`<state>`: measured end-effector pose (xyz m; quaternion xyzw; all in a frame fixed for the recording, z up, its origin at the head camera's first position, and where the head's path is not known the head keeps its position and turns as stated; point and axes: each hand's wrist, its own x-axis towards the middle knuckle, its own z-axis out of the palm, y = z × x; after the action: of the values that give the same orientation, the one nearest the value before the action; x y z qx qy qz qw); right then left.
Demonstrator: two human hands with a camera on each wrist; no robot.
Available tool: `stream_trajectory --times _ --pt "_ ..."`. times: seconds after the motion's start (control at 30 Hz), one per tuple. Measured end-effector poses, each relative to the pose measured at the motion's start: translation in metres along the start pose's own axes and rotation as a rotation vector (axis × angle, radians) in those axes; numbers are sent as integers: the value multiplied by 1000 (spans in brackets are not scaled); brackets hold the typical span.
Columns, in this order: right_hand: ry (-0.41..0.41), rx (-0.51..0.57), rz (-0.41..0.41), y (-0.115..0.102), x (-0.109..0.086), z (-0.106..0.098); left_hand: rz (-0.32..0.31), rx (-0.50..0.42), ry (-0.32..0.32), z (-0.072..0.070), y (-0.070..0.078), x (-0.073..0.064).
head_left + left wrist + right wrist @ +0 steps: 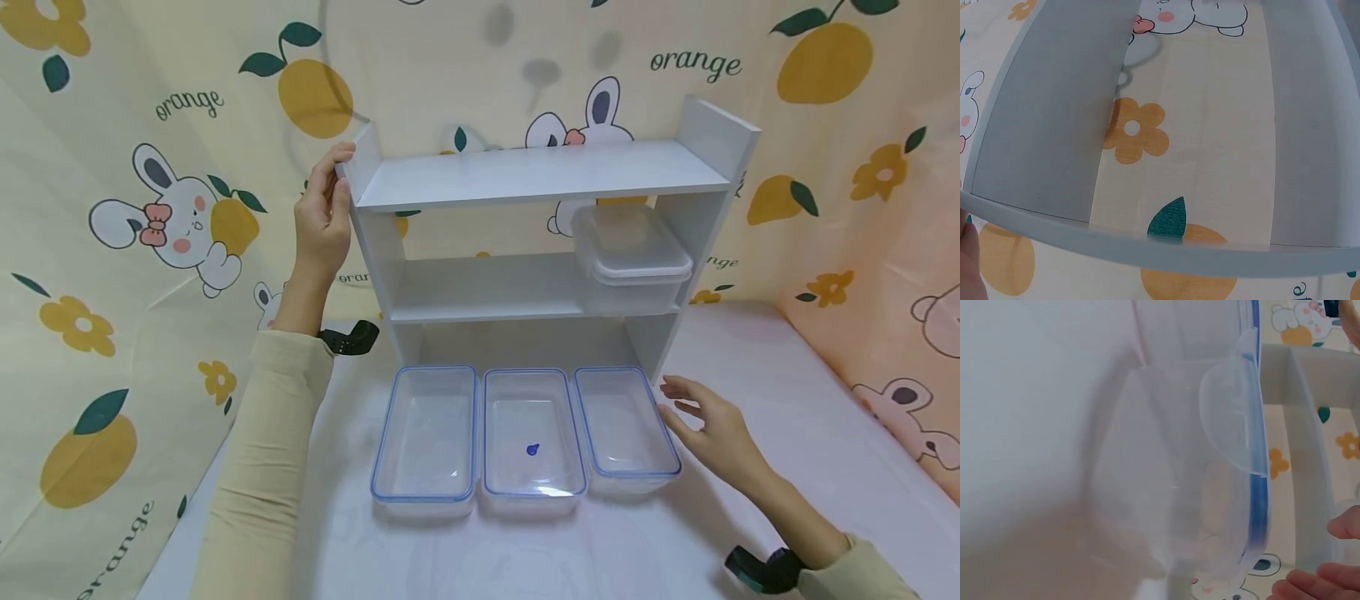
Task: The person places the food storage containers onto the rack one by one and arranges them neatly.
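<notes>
A white two-tier shelf stands at the back. My left hand rests against the outside of its left side panel near the top, fingers bent and thumb upright. In front of the shelf, three clear food containers with blue rims lie in a row: left, middle and right. My right hand is beside the right container, fingers spread loosely and fingertips right at its side. In the right wrist view, that container's clear wall fills the middle, with fingers at the lower right.
Another clear container, with a pale lid, sits on the right of the shelf's middle board. A small blue spot shows on the middle container. Printed cloth hangs behind, and a white cloth covers the table.
</notes>
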<state>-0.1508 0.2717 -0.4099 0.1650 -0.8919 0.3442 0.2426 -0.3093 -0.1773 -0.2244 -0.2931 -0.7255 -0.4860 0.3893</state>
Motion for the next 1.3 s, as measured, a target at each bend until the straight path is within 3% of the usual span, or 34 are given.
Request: stream_trajectory --times 0.33,0.97,1.3 --pt "-64 -24 78 7 -5 -1 -11 -9 4 0 -1 -1" --pt "-248 56 330 29 -14 1 1 1 1 0 -1 1" --pt "-367 206 486 34 -14 2 -2 8 2 0 -1 1"
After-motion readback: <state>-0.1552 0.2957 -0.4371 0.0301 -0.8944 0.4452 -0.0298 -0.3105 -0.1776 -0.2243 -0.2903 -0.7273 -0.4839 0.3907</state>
